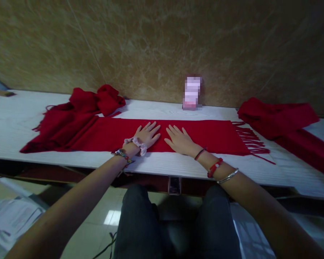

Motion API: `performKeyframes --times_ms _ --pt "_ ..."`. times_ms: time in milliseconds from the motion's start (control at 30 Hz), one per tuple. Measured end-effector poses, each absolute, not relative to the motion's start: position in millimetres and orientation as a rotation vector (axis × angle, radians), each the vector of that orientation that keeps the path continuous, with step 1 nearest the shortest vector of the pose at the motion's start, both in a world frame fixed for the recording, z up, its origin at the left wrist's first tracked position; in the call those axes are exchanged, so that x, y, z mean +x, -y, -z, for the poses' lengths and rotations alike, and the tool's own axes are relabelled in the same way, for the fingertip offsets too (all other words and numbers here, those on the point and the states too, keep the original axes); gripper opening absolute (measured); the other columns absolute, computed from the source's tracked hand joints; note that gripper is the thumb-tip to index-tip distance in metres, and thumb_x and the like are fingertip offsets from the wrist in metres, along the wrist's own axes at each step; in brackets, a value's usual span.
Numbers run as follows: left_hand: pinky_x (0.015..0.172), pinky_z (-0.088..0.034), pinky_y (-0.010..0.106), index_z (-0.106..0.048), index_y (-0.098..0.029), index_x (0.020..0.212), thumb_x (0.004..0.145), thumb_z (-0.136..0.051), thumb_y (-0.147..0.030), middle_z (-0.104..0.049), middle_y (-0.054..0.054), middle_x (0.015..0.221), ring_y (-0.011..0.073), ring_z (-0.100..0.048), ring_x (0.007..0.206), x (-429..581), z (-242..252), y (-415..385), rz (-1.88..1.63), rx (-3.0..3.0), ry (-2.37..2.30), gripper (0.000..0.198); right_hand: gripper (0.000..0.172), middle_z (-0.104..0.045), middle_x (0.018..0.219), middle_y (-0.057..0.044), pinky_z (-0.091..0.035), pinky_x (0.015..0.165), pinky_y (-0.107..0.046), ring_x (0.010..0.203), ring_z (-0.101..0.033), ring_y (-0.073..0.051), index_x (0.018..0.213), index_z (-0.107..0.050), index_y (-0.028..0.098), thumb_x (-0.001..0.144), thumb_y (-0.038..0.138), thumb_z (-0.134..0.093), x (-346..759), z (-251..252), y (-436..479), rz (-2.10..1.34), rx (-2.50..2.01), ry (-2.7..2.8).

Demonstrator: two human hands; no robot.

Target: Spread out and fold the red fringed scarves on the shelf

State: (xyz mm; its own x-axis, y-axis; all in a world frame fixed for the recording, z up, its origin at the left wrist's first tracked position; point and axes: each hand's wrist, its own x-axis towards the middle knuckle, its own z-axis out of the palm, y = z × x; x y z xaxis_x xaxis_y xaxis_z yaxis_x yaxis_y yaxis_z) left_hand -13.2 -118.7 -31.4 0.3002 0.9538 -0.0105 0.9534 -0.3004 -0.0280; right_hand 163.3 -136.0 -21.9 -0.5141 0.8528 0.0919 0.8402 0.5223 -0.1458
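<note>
pixelation hides what the upright phone (192, 91) shows and blurs a small dark rectangle (174, 185). the far-right red scarf (280, 120) is cut off by the picture's edge. left hand (146, 136) and right hand (181, 140) hide patches of the spread scarf (213, 136).

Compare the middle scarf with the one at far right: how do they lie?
The middle scarf lies flat under the left hand and right hand; the right scarf is loosely folded over itself. The middle scarf runs along the table; the right scarf slants toward the near edge. Both are red.
</note>
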Motion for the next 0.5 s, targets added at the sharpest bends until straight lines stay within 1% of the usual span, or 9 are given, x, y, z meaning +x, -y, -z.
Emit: performKeyframes --times_ms 133,333,500 --pt "0.104 -0.021 0.047 -0.026 -0.026 0.139 0.092 -0.021 -0.041 -0.018 0.001 0.146 0.0215 -0.016 0.134 -16 32 118 -0.043 -2.521 1.837 0.049 0.055 -0.025 0.144 -0.013 -0.019 0.105 -0.047 0.132 -0.022 -0.024 0.136 -0.03 0.008 0.09 0.037 -0.026 189 32 138 -0.072 -1.523 2.61" --pt "0.104 -0.02 0.048 -0.024 -0.028 0.139 0.092 -0.02 -0.043 -0.017 -0.001 0.146 0.0228 -0.015 0.134 -19 31 116 -0.073 -2.525 1.848 0.049 0.054 -0.026 0.143 -0.014 -0.021 0.104 -0.048 0.131 -0.024 -0.026 0.136 -0.031 0.008 0.089 0.035 -0.025 257 30 141 0.079 -1.798 2.518" --pt "0.104 -0.018 0.05 -0.022 -0.029 0.139 0.092 -0.019 -0.045 -0.016 0.001 0.147 0.025 -0.013 0.134 -53 33 110 -0.069 -2.457 1.972 0.051 0.053 -0.025 0.144 -0.014 -0.026 0.102 -0.049 0.131 -0.023 -0.027 0.137 -0.03 0.011 0.09 0.034 -0.024 313 35 138 0.063 -1.934 2.435"
